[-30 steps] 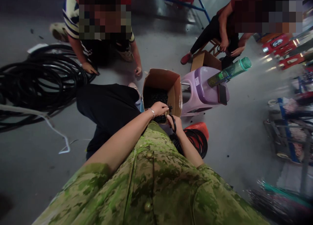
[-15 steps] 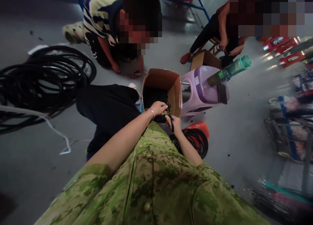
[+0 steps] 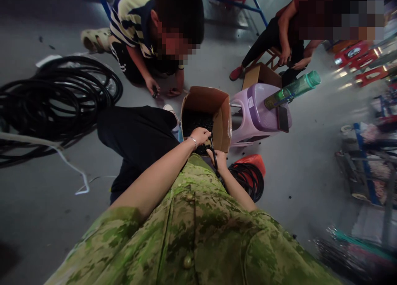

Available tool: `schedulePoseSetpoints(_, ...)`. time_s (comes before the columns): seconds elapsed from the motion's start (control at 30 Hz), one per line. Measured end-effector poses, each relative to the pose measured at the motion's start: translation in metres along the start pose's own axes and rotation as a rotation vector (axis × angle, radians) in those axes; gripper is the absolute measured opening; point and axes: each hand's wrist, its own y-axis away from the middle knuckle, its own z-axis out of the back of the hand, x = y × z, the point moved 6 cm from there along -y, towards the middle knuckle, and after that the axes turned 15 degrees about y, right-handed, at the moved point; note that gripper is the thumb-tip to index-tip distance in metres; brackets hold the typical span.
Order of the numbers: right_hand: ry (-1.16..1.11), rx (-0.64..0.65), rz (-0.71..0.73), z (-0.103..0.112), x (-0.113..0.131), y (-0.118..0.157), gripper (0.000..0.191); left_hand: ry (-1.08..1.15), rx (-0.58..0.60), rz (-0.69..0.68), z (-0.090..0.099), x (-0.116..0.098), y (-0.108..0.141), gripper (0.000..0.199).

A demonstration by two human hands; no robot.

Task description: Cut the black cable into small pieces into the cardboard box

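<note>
Over the near edge of an open cardboard box (image 3: 208, 96), both my hands are close together. My left hand (image 3: 199, 136), with a bracelet at the wrist, is closed in a pinch at the upper end of a thin black rubber strip (image 3: 212, 146). Lower down and to the right, my right hand (image 3: 221, 159) has its fingers closed round the same strip. Inside the box lie many small black pieces (image 3: 198, 120), too small to make out singly. The strip's lower end is hidden by my right hand and forearm.
A purple stool (image 3: 259, 107) right of the box bears a green bottle (image 3: 293, 90) and a dark phone-like slab (image 3: 282, 119). Coils of black tubing (image 3: 62, 103) lie left; a smaller coil (image 3: 252, 179) lies right with a red bag (image 3: 256, 163). Two people (image 3: 133, 24) sit or crouch beyond.
My right hand and the black strip have shifted slightly left. My left hand has barely moved. The crouching person's hand has risen a little with something small and dark in it.
</note>
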Motion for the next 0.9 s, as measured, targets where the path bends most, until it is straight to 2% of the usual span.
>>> schedulePoseSetpoints(0.2, -0.072, 0.073, -0.036, 0.000, -0.010, 0.002, 0.060, 0.138, 0.043, 0.042, -0.005, -0.001, 0.004, 0.021)
schedulePoseSetpoints(0.43, -0.241, 0.076, -0.029, 0.014, -0.009, 0.001, 0.056, 0.170, 0.109, 0.056, -0.012, -0.005, 0.008, 0.024)
schedulePoseSetpoints(0.67, -0.118, 0.046, 0.074, 0.032, 0.000, 0.001, 0.054, 0.147, 0.116, 0.037, -0.012, -0.005, 0.008, 0.028)
schedulePoseSetpoints(0.9, 0.045, 0.050, 0.116, 0.037, 0.002, -0.005, 0.051, 0.127, 0.130, 0.030, -0.013, -0.006, 0.009, 0.028)
